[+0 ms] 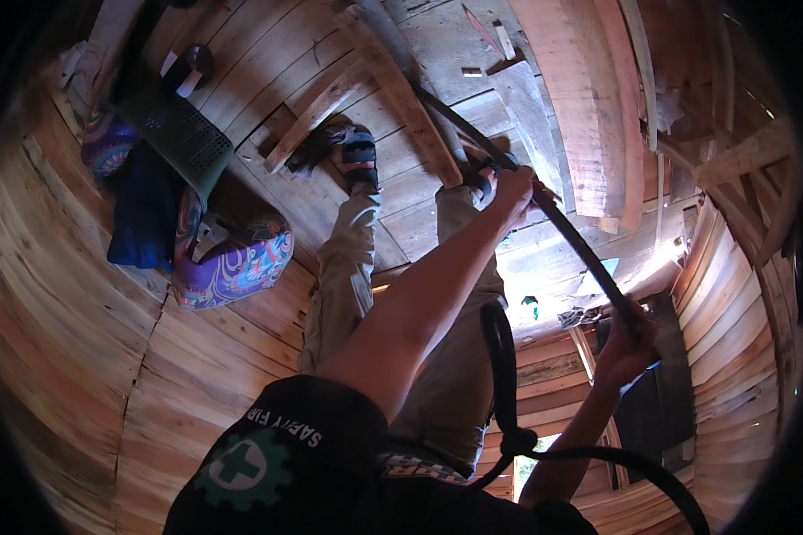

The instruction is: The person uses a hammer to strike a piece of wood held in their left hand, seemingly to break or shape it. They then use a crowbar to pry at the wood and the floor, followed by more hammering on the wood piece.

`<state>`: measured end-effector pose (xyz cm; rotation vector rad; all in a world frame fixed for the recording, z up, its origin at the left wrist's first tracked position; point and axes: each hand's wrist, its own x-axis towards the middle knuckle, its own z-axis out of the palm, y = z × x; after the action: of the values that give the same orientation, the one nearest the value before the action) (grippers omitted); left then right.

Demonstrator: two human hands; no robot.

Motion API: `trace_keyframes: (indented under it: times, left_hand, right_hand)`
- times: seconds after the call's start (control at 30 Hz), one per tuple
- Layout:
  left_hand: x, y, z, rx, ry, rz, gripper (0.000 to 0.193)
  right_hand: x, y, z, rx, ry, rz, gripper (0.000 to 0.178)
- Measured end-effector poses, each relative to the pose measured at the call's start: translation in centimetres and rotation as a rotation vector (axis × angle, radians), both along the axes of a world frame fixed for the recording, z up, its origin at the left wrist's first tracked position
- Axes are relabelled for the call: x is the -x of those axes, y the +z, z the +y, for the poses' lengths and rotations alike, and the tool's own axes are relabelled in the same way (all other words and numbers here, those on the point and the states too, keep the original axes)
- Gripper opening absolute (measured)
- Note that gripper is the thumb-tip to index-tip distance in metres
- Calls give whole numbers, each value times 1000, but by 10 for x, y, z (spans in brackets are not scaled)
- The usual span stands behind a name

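A long, thin dark bar point(580, 242) slants across the view, from the floorboards at upper centre down to the right. My left hand point(515, 190) is closed round its middle, arm stretched forward. Farther down, my right hand point(629, 349) grips the near end of the bar, partly in shadow. The bar's far end lies by a squared wooden beam point(410, 107) on the floor; whether it touches the beam I cannot tell. My sandalled feet point(360, 160) stand at either side of the beam's near end. A shorter wood piece point(317, 116) lies left of it.
Wide planks point(580, 107) lie at the upper right, with loose timber point(749, 156) beyond them. On the left are a green plastic basket point(183, 134), dark blue cloth point(143, 214) and a patterned purple cloth point(241, 263). A knotted black strap point(504, 374) hangs before me.
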<state>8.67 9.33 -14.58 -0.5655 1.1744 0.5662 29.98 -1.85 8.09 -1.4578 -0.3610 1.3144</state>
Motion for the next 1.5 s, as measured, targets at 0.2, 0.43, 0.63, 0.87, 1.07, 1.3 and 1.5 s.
trace_keyframes:
  times: [0.2,0.43,0.63,0.87,1.07,1.3,1.5]
  left_hand:
    - [-7,6,-13,17,-57,251,14]
    - [-2,13,-16,64,-190,414,19]
    - [31,16,-36,56,-245,368,20]
    - [38,31,-54,-71,-309,371,20]
    - [13,40,-41,-131,-77,278,15]
    - [-19,-12,-73,15,-159,253,26]
    - [-49,-43,-104,-37,-301,378,27]
  right_hand:
    - [3,41,14,284,593,-63,50]
    - [57,90,101,704,1336,-668,59]
    - [112,75,74,918,1771,-810,41]
    - [133,74,40,962,1723,-803,27]
    - [94,79,66,854,1833,-977,33]
    - [47,43,48,730,1856,-1063,29]
    - [-10,-31,-41,806,1839,-1079,26]
